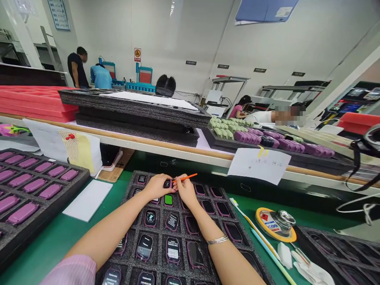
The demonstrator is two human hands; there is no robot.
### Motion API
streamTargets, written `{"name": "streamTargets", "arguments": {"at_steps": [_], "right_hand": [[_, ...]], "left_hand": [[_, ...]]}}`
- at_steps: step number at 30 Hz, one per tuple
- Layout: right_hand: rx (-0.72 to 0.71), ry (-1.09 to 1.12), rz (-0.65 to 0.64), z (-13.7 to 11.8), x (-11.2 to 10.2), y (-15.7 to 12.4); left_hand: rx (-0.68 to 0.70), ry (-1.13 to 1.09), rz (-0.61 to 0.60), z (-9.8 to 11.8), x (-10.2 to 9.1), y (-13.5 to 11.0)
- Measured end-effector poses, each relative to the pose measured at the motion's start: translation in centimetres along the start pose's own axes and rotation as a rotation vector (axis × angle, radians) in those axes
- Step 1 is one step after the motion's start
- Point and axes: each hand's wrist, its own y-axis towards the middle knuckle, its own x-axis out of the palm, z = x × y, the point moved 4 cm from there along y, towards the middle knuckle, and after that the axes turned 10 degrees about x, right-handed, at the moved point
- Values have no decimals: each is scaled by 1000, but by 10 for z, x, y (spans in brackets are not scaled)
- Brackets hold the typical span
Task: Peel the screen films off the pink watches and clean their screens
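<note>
My left hand is closed around a small smartwatch case with a lit dark screen, at the far end of a black foam tray. In my right hand is a thin orange stick, pinched between the fingers, its lower end close to the watch. Whether it touches the watch, I cannot tell. Just below my hands sits a watch with a green screen. Several purple-rimmed watches lie in the tray's pockets. Some show text, such as the one with a keypad-like screen; those on the right have dark screens.
To the left is another foam tray of purple cases, beside a white card. On the right lie a toothbrush, a round dispenser and white wipes. A shelf with stacked foam crosses ahead; people work beyond.
</note>
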Motion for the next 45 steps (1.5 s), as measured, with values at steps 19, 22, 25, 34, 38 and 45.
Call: {"name": "streamTargets", "arguments": {"at_steps": [19, 22, 25, 34, 38, 45], "right_hand": [[-722, 312, 108, -183, -59, -169], [-940, 171, 28, -198, -67, -214], [-695, 69, 15, -166, -54, -184], [-203, -36, 7, -53, -21, -54], [-100, 53, 21, -24, -36, -50], [50, 124, -24, 7, -24, -35]], "left_hand": [[80, 23, 38, 5, -8, -2], [70, 32, 52, 6, -7, -4], [76, 40, 48, 8, -5, -5], [85, 72, 33, 12, -8, -5], [85, 66, 51, 13, -9, -5], [140, 51, 72, 24, -15, -6]]}}
